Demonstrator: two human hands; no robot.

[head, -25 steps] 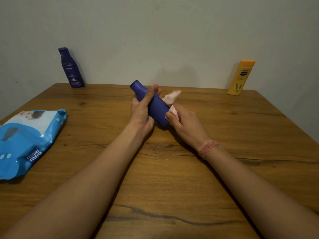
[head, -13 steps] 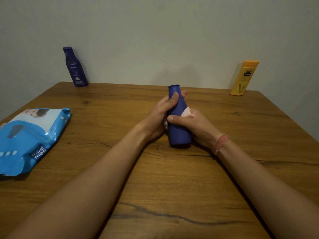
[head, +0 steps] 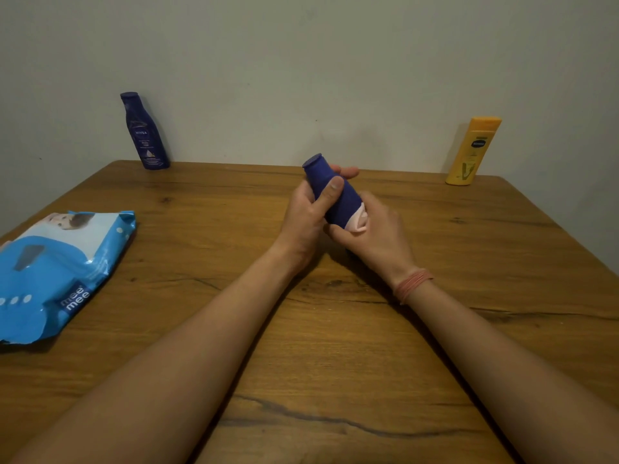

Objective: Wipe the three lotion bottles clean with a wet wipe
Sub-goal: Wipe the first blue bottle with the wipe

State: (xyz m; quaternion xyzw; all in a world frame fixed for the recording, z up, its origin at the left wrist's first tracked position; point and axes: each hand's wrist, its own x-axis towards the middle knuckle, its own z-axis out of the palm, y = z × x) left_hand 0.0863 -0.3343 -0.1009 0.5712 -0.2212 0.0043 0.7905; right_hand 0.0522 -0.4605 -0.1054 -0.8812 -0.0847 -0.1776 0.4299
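Observation:
My left hand (head: 306, 216) grips a dark blue lotion bottle (head: 330, 187) above the middle of the table, its cap end tilted up and to the left. At the bottle's lower end my right hand (head: 375, 234) holds a pale wet wipe (head: 357, 222) pressed against it. A second blue lotion bottle (head: 144, 132) stands upright at the back left by the wall. An upright yellow lotion bottle (head: 473, 151) is at the back right.
A blue wet-wipe pack (head: 57, 269) lies flat near the left edge of the wooden table (head: 335, 346). A plain wall rises right behind the table's far edge. A pink band circles my right wrist.
The held bottle stood upright on the table half a second ago; now it is lifted and tilted left, and my right hand with the wipe has slid to its lower end.

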